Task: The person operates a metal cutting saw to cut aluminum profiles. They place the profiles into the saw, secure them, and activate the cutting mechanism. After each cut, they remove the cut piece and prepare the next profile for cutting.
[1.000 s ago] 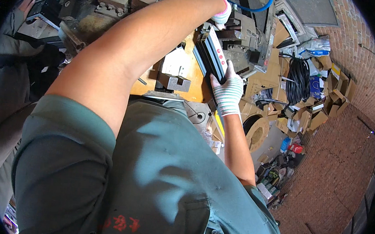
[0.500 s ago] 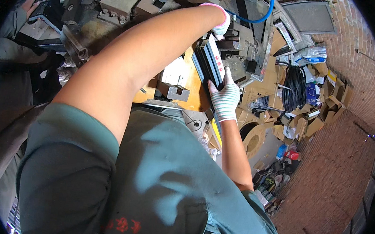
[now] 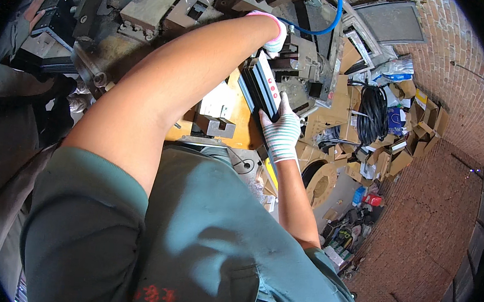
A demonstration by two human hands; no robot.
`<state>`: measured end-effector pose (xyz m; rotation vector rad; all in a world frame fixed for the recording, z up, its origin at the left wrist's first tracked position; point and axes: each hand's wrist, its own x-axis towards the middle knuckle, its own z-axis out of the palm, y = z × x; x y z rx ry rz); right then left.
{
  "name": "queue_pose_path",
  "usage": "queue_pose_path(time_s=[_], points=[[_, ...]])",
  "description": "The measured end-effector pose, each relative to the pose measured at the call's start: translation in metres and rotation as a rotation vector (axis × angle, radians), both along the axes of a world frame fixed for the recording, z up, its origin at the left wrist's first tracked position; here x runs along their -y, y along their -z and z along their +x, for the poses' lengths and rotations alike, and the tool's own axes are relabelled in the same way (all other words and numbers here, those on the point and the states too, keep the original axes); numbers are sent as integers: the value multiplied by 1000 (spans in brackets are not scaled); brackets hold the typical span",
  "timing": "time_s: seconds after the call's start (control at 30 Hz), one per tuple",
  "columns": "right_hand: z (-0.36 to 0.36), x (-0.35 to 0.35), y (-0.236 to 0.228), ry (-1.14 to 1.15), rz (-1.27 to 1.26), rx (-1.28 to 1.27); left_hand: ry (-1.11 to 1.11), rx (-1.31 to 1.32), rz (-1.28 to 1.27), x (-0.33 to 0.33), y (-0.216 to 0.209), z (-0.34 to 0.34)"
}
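A long bar-shaped profile (image 3: 262, 92), dark ribbed on one side with a white face bearing red dots, lies slanted away from me beside a metal machine fixture (image 3: 302, 58). My right hand (image 3: 283, 133), in a white-and-green striped glove, is closed around its near end. My left hand (image 3: 273, 41) wears a white glove with a pink cuff and reaches to the far end of the profile, next to the fixture. Its fingers are hidden behind wrist and glove. A notched steel block (image 3: 216, 127) sits on the orange-yellow board (image 3: 246, 137) left of the profile.
A blue hose (image 3: 324, 29) curves above the fixture. Heavy metal blocks (image 3: 151, 5) stand at the far left, where another person's hand (image 3: 34, 9) touches a black box (image 3: 58, 14). Coiled black cable (image 3: 375, 114), cardboard boxes (image 3: 423, 118) and a spool (image 3: 321, 184) lie to the right.
The whole view has shifted slightly, with the scene a little further left. Both hands stay at the same ends of the profile.
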<state>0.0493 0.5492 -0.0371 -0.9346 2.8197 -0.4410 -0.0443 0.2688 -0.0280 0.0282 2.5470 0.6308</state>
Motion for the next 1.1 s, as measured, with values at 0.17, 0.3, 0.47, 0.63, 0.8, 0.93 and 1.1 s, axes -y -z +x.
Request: queue_pose_path(time_s=[0.17,0.3,0.47,0.63,0.8,0.93,1.1], points=[[2,3,-5,5,11,4,21,72,-21,0,-4,-4],[4,6,-11,37,91,22,19,-33,-24,-3,14,-10],[3,7,-8,37,34,14,104,-120,-107,-8,33,-20],[2,6,-6,80,104,65,275,-223,-165,-10,39,-24],[0,4,-5,58,104,58,250,-225,-132,-10,53,-33],[0,3,-2,17,37,-12,360,-212,-178,-11,56,-38],[0,4,-4,33,66,39,392,-228,-222,-11,45,-29]])
